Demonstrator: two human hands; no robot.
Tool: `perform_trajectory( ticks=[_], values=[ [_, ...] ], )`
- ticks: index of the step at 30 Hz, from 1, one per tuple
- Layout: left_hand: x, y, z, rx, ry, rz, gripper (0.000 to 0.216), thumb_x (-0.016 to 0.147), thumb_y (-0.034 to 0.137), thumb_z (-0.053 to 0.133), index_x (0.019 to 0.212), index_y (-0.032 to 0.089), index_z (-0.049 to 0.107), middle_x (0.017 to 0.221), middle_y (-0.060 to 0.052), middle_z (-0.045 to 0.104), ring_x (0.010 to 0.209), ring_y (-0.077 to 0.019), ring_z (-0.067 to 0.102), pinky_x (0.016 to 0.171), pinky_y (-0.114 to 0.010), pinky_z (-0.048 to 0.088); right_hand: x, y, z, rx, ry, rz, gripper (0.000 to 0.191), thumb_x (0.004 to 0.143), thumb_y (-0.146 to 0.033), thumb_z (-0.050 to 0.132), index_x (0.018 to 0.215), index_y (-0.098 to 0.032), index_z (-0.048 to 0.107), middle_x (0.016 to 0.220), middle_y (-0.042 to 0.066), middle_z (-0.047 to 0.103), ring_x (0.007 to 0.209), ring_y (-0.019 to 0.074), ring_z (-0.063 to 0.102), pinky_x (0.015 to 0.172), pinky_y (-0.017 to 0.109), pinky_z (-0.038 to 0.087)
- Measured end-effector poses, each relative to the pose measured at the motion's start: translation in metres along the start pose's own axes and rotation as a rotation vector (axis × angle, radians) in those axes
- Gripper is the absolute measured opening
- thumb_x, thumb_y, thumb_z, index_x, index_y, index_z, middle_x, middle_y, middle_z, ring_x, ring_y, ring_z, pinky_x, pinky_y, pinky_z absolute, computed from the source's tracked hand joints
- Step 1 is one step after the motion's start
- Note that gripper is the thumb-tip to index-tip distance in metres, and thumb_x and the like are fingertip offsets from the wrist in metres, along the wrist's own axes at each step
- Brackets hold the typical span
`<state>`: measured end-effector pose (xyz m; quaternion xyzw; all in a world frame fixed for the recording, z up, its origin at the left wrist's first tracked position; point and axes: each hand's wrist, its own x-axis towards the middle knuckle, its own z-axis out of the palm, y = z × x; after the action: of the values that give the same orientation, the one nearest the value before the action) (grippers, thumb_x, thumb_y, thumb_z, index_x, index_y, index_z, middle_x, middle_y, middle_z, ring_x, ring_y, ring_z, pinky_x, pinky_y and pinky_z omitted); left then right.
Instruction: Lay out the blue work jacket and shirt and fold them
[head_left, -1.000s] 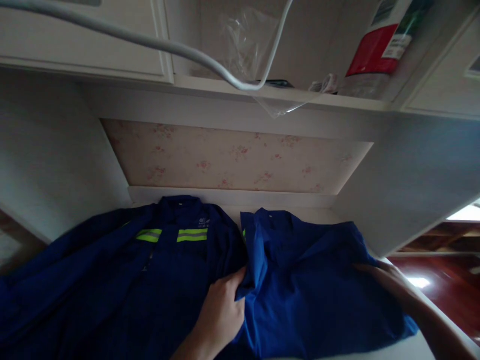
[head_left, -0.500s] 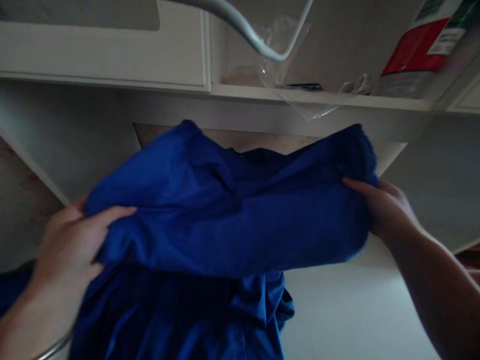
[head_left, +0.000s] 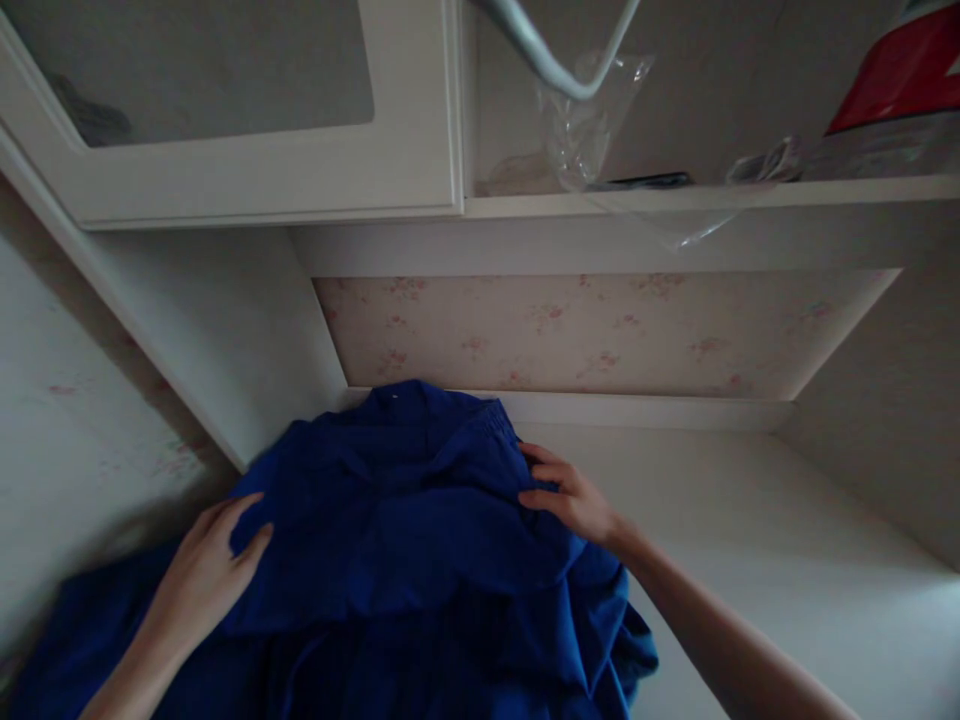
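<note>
The blue garment (head_left: pixel 420 520), lifted 0.5 s ago, now lies left atop the darker jacket.

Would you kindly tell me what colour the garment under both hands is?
The crumpled cloth garment is royal blue, seen from the head view.

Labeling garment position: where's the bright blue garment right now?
Head view, lower centre-left: the bright blue garment lies bunched on the white surface below the floral wall panel, between the left hand and right hand.
</note>
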<state>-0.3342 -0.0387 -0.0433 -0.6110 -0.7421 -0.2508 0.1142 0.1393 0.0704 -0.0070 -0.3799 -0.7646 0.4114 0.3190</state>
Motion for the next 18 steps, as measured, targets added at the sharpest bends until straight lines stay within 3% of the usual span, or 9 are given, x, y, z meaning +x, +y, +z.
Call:
perform_trajectory(
  ticks=[3,5,9,12,14,16,18],
  values=[
    [0.016,0.020,-0.002,0.091,0.051,0.145,0.054,0.090,0.043,0.043,0.133,0.011,0.048,0.133,-0.019,0.050,0.124,-0.0317,0.052,0.110,-0.048,0.040,-0.028,-0.019,-0.014,0.280,-0.364,-0.017,0.017,0.074,-0.033,0.071,0.065,-0.019,0.069,0.104,0.003,0.072,0.097,0.0214,0.064,0.097,0.035,0.044],
    [0.024,0.037,-0.008,0.211,0.034,0.236,0.054,0.092,0.035,0.043,0.141,0.013,0.042,0.144,-0.019,0.042,0.132,-0.0357,0.044,0.111,-0.054,0.036,-0.048,-0.022,-0.022,0.295,-0.578,0.038,0.020,0.072,-0.037,0.072,0.066,-0.018,0.071,0.083,0.001,0.072,0.084,0.0193,0.065,0.095,0.035,0.045],
    [0.022,0.062,-0.008,0.358,-0.063,0.470,0.067,0.086,0.016,0.049,0.150,0.030,0.033,0.161,-0.011,0.026,0.146,-0.0390,0.023,0.113,-0.071,0.014,-0.080,0.000,-0.027,0.202,-0.849,0.186,0.034,0.069,-0.047,0.072,0.085,-0.017,0.077,0.079,0.001,0.070,0.073,0.0152,0.061,0.074,0.028,0.047],
    [0.013,0.071,0.005,0.359,-0.184,0.648,0.090,0.075,0.000,0.046,0.152,0.040,0.022,0.164,-0.003,0.020,0.150,-0.0344,0.013,0.114,-0.072,0.002,-0.089,0.027,-0.015,0.089,-0.965,0.216,0.037,0.064,-0.050,0.072,0.081,-0.018,0.074,0.069,-0.004,0.063,0.061,0.0114,0.054,0.059,0.022,0.042],
    [0.007,0.078,0.015,0.331,-0.298,0.721,0.100,0.068,-0.007,0.040,0.152,0.042,0.019,0.162,0.000,0.026,0.150,-0.0299,0.015,0.114,-0.072,-0.002,-0.091,0.039,-0.001,-0.061,-1.003,0.167,0.030,0.061,-0.045,0.074,0.073,-0.019,0.068,0.062,-0.007,0.054,0.055,0.0095,0.049,0.053,0.021,0.036],
    [0.005,0.088,0.022,0.273,-0.438,0.739,0.100,0.063,-0.009,0.039,0.152,0.036,0.025,0.150,-0.004,0.049,0.142,-0.0256,0.036,0.116,-0.070,-0.004,-0.091,0.040,0.010,-0.201,-1.016,0.084,0.026,0.059,-0.040,0.077,0.071,-0.020,0.064,0.063,-0.008,0.052,0.057,0.0097,0.048,0.054,0.020,0.035],
    [0.005,0.099,0.021,0.219,-0.568,0.714,0.091,0.062,-0.006,0.043,0.147,0.027,0.040,0.120,-0.006,0.070,0.119,-0.0216,0.061,0.119,-0.063,-0.002,-0.093,0.031,0.014,-0.256,-0.974,0.034,0.030,0.059,-0.040,0.079,0.077,-0.020,0.066,0.071,-0.006,0.058,0.066,0.0122,0.055,0.060,0.022,0.039]
  ],
)
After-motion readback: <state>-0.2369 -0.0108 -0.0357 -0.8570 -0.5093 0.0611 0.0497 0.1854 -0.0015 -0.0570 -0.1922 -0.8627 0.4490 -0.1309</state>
